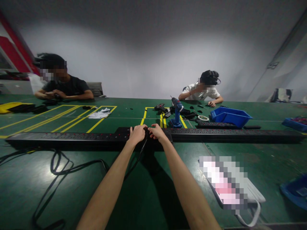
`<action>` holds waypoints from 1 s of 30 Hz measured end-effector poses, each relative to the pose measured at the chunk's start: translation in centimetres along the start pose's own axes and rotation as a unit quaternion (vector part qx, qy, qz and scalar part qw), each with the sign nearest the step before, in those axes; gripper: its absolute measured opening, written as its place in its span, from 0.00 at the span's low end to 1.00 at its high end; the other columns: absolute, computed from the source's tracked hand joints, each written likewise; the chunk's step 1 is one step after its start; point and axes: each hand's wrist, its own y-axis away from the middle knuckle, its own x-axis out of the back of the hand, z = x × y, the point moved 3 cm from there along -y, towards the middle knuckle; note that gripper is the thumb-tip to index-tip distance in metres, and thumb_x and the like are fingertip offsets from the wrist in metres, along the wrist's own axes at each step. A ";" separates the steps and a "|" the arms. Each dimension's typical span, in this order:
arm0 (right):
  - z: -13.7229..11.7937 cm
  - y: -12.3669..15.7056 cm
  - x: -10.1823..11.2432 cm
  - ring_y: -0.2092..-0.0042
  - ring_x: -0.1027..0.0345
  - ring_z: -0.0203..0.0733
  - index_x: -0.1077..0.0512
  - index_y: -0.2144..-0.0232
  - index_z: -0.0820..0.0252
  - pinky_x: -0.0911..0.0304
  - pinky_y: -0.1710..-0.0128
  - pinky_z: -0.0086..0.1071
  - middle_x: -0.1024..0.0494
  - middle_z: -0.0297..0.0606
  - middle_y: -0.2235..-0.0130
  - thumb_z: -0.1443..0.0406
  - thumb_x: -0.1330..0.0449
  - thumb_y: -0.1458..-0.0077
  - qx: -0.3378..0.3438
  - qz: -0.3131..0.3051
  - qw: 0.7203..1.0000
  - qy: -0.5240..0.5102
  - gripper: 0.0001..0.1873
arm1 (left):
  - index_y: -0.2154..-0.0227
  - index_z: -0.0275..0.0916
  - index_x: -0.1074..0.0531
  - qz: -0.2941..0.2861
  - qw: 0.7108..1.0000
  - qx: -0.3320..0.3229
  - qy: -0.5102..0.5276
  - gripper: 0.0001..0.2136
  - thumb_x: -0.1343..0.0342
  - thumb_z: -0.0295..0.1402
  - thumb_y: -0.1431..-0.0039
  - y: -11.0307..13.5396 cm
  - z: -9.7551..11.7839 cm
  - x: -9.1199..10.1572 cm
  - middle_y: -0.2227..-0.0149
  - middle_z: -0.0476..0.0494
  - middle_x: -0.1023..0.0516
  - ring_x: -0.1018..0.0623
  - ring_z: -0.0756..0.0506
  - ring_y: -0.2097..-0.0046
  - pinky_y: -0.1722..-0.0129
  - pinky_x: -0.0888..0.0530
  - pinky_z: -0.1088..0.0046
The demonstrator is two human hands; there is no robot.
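A long black power strip (203,135) with rows of sockets and small red marks runs across the table in front of me. At its raised middle section my left hand (137,134) is closed, fingers curled around the upper end of a black cable (143,147). Just beside it, my right hand (157,132) has its fingers bent in toward the same cable end; whatever lies between those fingertips is too small to make out. From my hands the cable drops toward my left forearm, which covers part of it.
More black cable (81,172) lies looped at left. A phone (223,185) rests at right near a white strap (254,215). Beyond the strip stand a blue drill (177,111), a tape roll (203,118) and a blue bin (231,116). Two people sit across the table.
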 end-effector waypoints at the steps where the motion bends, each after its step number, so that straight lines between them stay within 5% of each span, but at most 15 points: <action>1: 0.0 -0.1 -0.1 0.80 0.35 0.30 0.39 0.46 0.59 0.50 0.85 0.21 0.28 0.28 0.74 0.65 0.37 0.43 -0.005 -0.002 1.000 -0.016 0.24 | 0.47 0.51 0.30 0.000 1.000 0.001 0.000 0.19 0.59 0.32 0.35 0.0 0.0 0.0 0.42 0.44 0.26 0.31 0.38 0.39 0.36 0.46 0.38; 15: -0.8 -0.1 -0.2 0.83 0.48 0.25 0.36 0.61 0.62 0.56 0.85 0.19 0.34 0.24 0.81 0.74 0.37 0.47 -0.036 0.024 0.995 -0.089 0.13 | 0.47 0.50 0.30 0.001 1.000 -0.003 -0.003 0.18 0.57 0.31 0.36 -0.3 -0.3 -0.2 0.42 0.44 0.26 0.31 0.37 0.39 0.37 0.46 0.36; 30: 0.2 0.7 0.0 0.75 0.35 0.32 0.27 0.59 0.56 0.41 0.76 0.23 0.26 0.29 0.72 0.65 0.35 0.51 0.099 0.086 0.990 0.054 0.14 | 0.49 0.49 0.29 -0.004 1.000 0.005 -0.001 0.18 0.57 0.31 0.36 -0.3 0.1 0.2 0.42 0.43 0.26 0.31 0.36 0.39 0.37 0.47 0.35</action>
